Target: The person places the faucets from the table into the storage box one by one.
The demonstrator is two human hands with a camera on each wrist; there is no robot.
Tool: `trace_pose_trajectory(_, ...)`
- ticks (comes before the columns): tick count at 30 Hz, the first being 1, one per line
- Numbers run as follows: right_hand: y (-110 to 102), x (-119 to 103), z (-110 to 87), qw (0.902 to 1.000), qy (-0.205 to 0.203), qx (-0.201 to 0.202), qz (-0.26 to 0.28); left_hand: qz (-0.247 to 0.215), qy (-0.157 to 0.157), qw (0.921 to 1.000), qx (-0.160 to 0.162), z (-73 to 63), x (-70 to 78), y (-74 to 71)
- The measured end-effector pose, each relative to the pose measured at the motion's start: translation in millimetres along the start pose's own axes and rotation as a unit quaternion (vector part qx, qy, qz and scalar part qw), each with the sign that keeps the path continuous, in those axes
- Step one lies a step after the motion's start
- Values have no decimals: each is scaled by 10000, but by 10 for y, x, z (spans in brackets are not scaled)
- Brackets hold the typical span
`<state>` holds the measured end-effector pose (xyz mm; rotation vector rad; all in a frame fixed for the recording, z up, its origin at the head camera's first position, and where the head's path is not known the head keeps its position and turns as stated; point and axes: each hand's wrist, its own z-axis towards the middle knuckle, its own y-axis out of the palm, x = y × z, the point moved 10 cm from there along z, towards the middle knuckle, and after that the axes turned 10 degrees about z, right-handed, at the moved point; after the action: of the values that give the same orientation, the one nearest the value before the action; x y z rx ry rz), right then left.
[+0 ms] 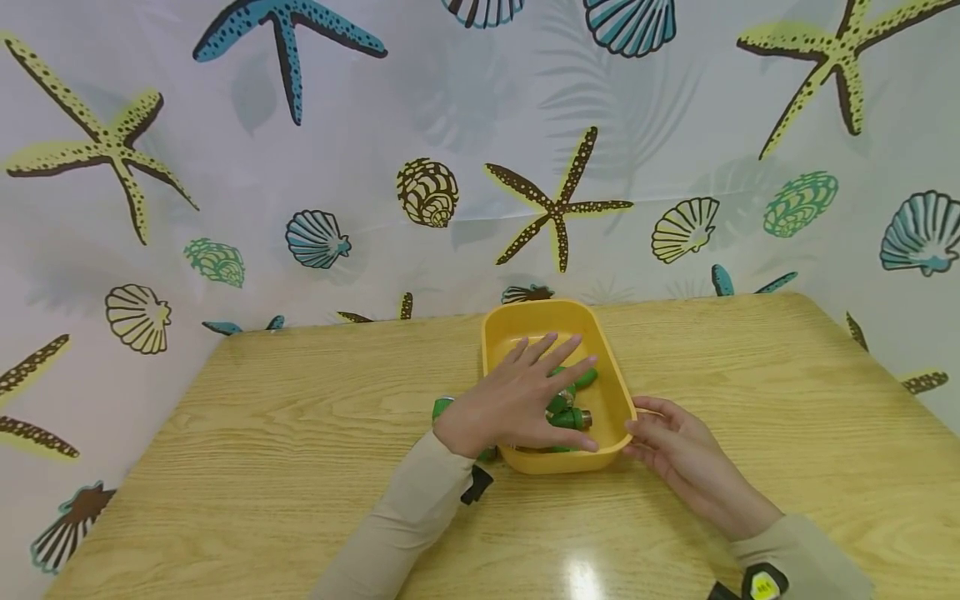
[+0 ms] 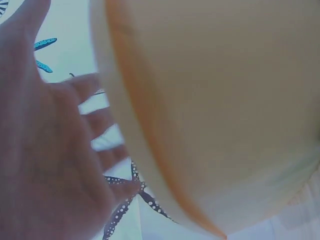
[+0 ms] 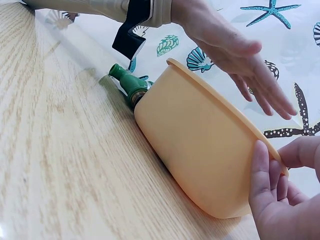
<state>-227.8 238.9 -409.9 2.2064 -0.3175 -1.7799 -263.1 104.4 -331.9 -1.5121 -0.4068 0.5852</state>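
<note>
A yellow plastic tub (image 1: 551, 461) stands on the table with several green bottle-shaped pieces (image 1: 572, 418) inside, some with metal-coloured ends. My left hand (image 1: 517, 404) is held over the tub with fingers straight and spread, gripping nothing; it hides part of the contents. The right wrist view shows this left hand (image 3: 235, 55) above the far rim. My right hand (image 1: 686, 458) pinches the tub's near right corner, thumb and fingers at the rim in the right wrist view. Another green piece (image 3: 129, 84) lies on the table against the tub's left side.
The light wood table (image 1: 300, 450) extends to both sides of the tub. Behind it hangs a white cloth (image 1: 360, 150) printed with starfish and shells, meeting the table's back edge close to the tub.
</note>
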Motion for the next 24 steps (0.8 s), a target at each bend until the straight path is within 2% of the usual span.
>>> trace_pose_trajectory(4, 8, -22, 1, 10000, -61, -6, 14, 76, -97, 9999, -101, 11, -7, 30)
trace_pose_trajectory(6, 10, -33, 2, 10000, -91, -24, 4, 211, -98, 9997, -16, 12, -1, 20)
trace_pose_trajectory(10, 8, -44, 4, 9999, -96, -58, -44, 637, 43, 9975, 317, 6, 42, -24)
trace_pose_trajectory(15, 4, -32, 0, 9999, -45, -93, -107, 1105, 214, 9908, 757, -30, 112, -99)
trace_pose_trajectory(20, -1, -16, -4, 10000, -1, -48, -80, 1234, 316, 9859, 1085, -70, 157, -179)
trace_pose_trajectory(24, 11, 3, -4, 10000, 12, -29, -14, 1304, 502, 9783, 1532, -147, 198, -311)
